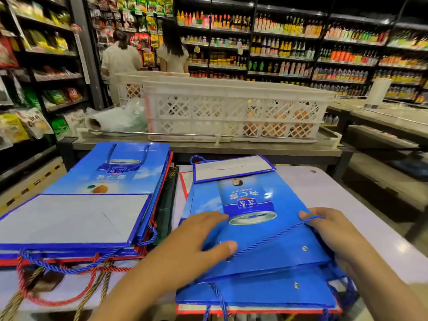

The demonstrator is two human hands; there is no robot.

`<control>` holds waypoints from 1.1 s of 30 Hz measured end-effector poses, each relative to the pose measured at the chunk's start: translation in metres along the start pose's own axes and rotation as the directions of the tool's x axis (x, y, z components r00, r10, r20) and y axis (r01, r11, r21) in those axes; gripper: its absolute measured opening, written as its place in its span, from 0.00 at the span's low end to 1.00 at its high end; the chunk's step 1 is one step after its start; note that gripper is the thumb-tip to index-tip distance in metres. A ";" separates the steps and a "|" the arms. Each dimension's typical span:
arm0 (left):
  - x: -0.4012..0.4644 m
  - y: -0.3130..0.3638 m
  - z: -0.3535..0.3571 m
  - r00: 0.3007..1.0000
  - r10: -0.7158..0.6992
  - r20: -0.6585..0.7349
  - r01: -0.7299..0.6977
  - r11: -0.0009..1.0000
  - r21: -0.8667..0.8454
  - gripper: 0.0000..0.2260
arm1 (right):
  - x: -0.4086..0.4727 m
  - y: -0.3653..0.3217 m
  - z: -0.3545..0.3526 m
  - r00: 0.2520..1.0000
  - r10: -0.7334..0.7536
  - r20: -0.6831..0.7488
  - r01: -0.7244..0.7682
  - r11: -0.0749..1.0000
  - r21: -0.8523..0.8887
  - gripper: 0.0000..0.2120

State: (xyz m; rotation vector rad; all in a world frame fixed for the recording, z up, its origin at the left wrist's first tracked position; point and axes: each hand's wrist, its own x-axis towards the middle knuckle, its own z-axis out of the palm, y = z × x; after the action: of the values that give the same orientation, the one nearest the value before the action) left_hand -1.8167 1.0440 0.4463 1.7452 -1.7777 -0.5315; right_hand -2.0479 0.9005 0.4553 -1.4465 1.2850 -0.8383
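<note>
A flat blue paper gift bag (250, 228) printed with a can lies on top of a small pile of similar bags on the white table (352, 205), in front of me. My left hand (192, 246) rests flat on its left side, with the thumb pressing near a cord hole. My right hand (333, 232) grips the bag's right edge. The blue cord handle (273, 237) runs from near my left thumb across to the fingers of my right hand. The bag's upper layer is lifted slightly from the layer beneath.
A taller stack of flat blue and red gift bags (81, 216) lies on the left, with cords hanging over the near edge. Behind the table a metal counter carries white lattice crates (231, 107). Two people (148, 54) stand at the stocked shelves further back.
</note>
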 end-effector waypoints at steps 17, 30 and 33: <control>0.012 -0.041 0.004 0.999 -0.034 0.007 0.033 0.996 0.086 0.51 | -0.018 -0.009 0.044 0.925 -0.363 0.114 0.300 0.514 -0.804 0.08; 0.038 0.007 0.019 0.977 0.193 -0.085 -0.183 0.976 0.121 0.19 | -0.025 -0.010 0.044 0.801 -0.467 0.375 0.592 0.520 -0.616 0.10; 0.045 0.008 0.019 0.973 0.213 -0.092 -0.204 0.974 0.095 0.13 | -0.027 -0.012 0.043 0.795 -0.521 0.310 0.604 0.632 -0.486 0.07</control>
State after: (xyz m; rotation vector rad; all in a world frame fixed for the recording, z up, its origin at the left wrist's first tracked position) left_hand -1.8338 0.9976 0.4424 1.5853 -1.9059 -0.2778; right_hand -2.0097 0.9361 0.4582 -2.4405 1.0018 -0.7484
